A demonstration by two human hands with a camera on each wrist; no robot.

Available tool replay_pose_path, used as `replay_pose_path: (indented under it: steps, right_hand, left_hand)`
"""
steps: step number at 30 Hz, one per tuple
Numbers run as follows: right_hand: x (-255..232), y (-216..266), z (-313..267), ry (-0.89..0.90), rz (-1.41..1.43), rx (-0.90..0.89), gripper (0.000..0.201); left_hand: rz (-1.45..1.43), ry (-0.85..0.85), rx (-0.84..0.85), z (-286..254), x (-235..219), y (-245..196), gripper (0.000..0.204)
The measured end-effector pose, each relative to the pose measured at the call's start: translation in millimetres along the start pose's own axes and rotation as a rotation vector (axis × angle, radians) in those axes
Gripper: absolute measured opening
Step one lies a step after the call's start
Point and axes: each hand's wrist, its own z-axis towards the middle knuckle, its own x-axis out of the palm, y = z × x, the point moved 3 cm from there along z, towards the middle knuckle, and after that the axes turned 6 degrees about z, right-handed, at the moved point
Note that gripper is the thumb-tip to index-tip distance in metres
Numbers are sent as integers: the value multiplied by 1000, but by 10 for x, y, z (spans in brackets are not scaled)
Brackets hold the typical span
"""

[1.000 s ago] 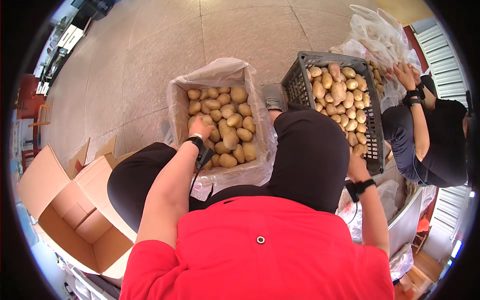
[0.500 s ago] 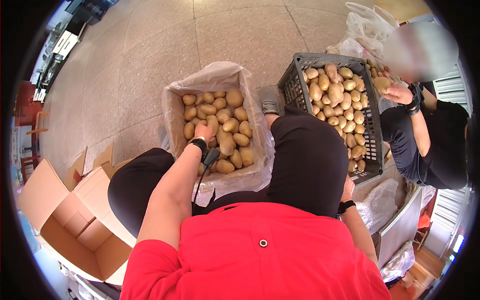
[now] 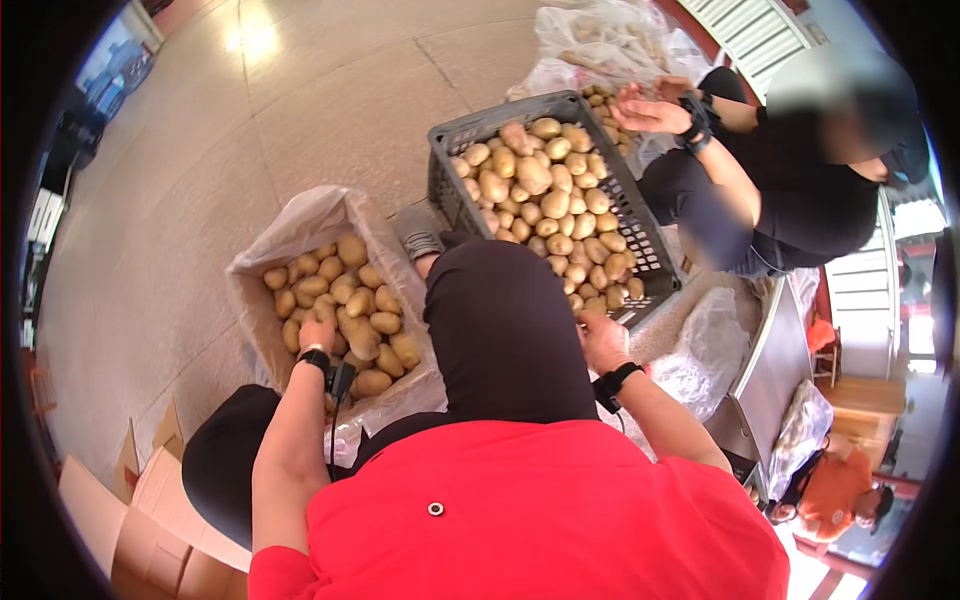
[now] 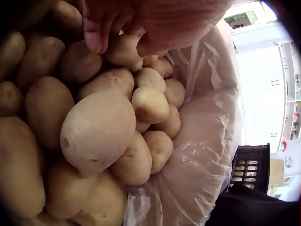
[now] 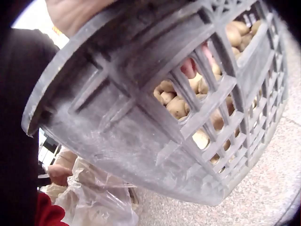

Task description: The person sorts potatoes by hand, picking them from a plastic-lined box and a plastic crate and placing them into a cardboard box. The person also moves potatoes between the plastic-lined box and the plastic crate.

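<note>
My left hand is down among the potatoes in a box lined with clear plastic. In the left wrist view its thumb and fingers close around a potato near the plastic-lined wall. At the near corner of a black slatted crate, my right hand grips the rim. The right wrist view shows that hand over the crate's edge, with fingertips visible inside through the slats. Many potatoes fill much of the crate.
Beside the crate's far side another person in black holds both hands over more potatoes. Plastic bags lie behind the crate, others at its near right. An opened cardboard box stands at the lower left.
The head view has swung right, shifting both containers left in it. My right hand, partly hidden behind the knee before, shows at the crate's corner. The other person's hand no longer holds a potato.
</note>
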Motion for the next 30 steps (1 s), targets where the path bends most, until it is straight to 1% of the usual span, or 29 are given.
replay_pose_path:
  steps: [1, 3, 4, 6, 7, 9, 11, 13, 15, 16, 17, 19, 20, 21, 23, 25, 26, 27, 29, 30]
  right_hand:
    - [8, -3, -3, -7, -3, -7, 30]
    - [43, -35, 10, -1, -21, 9, 30]
    - [65, -38, 10, -2, -15, 15, 30]
    - [59, -52, 14, -2, -8, 30, 30]
    - [44, -63, 5, -10, -9, 40, 30]
    - [19, -18, -3, -14, -35, 5, 29]
    - [38, -48, 2, -21, -71, 26, 29]
    - [84, -98, 19, -10, -73, 12, 28]
    - [44, -101, 29, -2, -63, 16, 28]
    - [81, -138, 62, 66, -53, -23, 28]
    - [104, -164, 94, 133, -43, -64, 28]
    - [5, -187, 282, 161, -47, -69, 29]
    - [-95, -211, 440, 132, -45, 14, 31]
    - [-192, -247, 599, 101, -43, 97, 34]
    - [-356, -336, 902, 31, -100, 204, 41]
    - [-385, -509, 1151, -29, -240, 234, 45]
    - [-221, -781, 1348, -50, -359, 290, 45]
    - [-113, -957, 1486, -31, -355, 361, 47]
    - [-107, -973, 1518, -20, -255, 520, 55]
    - [-88, -935, 1526, -20, -252, 517, 55]
  left_hand:
    - [-98, 26, -48, 77, 58, 85, 45]
    - [-338, 104, -193, -26, -56, -49, 22]
    - [-330, 105, -188, -66, -141, -80, 22]
    - [-405, 127, -251, -108, -208, -66, 25]
    - [-444, 144, -280, -138, -206, -80, 27]
    - [-525, 183, -338, -155, -132, -63, 31]
    - [-326, 98, -224, -154, -122, -52, 49]
    - [-84, 24, -158, -55, -94, -30, 57]
    - [-89, 45, -164, -204, -150, -189, 58]
    - [-89, 61, -180, -285, -205, -265, 58]
    - [-90, 60, -177, -285, -215, -271, 58]
    - [-7, 32, -144, -186, -195, -111, 60]
    - [244, -153, 5, 91, -54, 207, 60]
    - [243, -152, 7, 26, -92, 193, 60]
    - [353, 44, -96, -89, -185, 150, 60]
    - [459, 81, -192, -334, -242, 53, 62]
    - [463, 33, -144, -434, -218, 34, 64]
    - [476, 1, -177, -635, -268, -110, 64]
    - [616, 12, 62, -561, -55, 114, 61]
    - [617, 8, 61, -683, -86, -18, 61]
